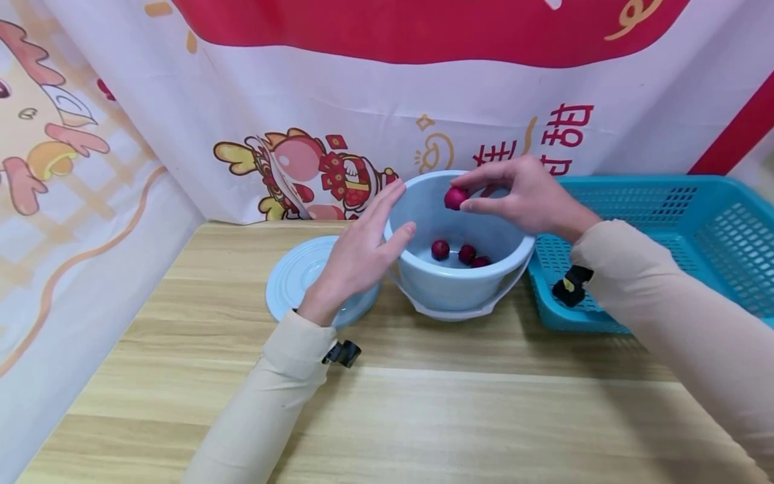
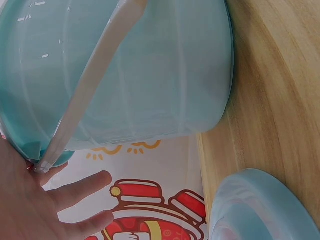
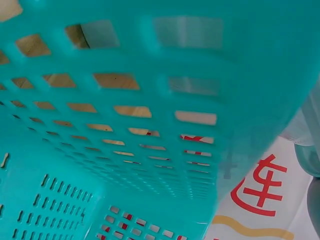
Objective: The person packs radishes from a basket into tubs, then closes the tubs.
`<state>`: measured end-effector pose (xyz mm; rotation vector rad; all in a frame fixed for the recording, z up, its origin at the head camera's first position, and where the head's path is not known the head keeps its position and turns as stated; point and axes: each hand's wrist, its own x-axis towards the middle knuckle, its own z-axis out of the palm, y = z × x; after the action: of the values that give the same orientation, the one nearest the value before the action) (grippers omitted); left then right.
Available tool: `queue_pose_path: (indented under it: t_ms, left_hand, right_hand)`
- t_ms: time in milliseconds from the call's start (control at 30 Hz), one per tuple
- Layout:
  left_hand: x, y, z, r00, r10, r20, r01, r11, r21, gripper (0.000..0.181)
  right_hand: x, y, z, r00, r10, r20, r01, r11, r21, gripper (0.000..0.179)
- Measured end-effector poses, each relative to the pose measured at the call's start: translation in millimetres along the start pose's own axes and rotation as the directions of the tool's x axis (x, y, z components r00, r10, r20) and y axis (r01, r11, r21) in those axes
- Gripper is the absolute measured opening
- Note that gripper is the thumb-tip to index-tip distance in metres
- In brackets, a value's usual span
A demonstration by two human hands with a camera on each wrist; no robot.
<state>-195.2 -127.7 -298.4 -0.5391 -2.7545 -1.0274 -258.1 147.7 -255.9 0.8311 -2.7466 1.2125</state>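
My right hand [image 1: 525, 198] pinches a small dark red ball [image 1: 456, 197] between thumb and fingers, over the mouth of a light blue bucket [image 1: 459, 293]. Three similar balls [image 1: 440, 250] lie at the bottom inside the bucket. My left hand [image 1: 365, 252] is at the bucket's left rim, its fingers fairly straight and spread. In the left wrist view, that hand [image 2: 30, 205] shows beside the point where the pale carrying handle [image 2: 95, 75] joins the bucket. The handle hangs down along the bucket's front.
Left of the bucket, a round light blue lid [image 1: 296, 269] lies on the wooden table [image 1: 387, 430], partly behind my left hand. A teal perforated basket [image 1: 556, 323] stands close on the right, under my right forearm. A printed cloth [image 1: 363, 87] hangs behind.
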Motion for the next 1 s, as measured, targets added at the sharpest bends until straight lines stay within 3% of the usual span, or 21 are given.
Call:
queue_pose_path:
  t_ms: [467, 1000]
  left_hand:
    - [-0.3, 0.8, -0.2, 1.000, -0.005, 0.001, 0.005, 1.000, 0.002, 0.073]
    - [1.0, 0.2, -0.3, 1.000, -0.004, 0.004, 0.004, 1.000, -0.007, 0.073]
  right_hand:
    - [-0.8, 3.2, 5.1, 0.999, -0.037, 0.016, 0.037, 0.997, -0.064, 0.043]
    - [0.4, 5.0, 6.4, 0.998, -0.063, 0.025, 0.064, 0.996, -0.064, 0.040]
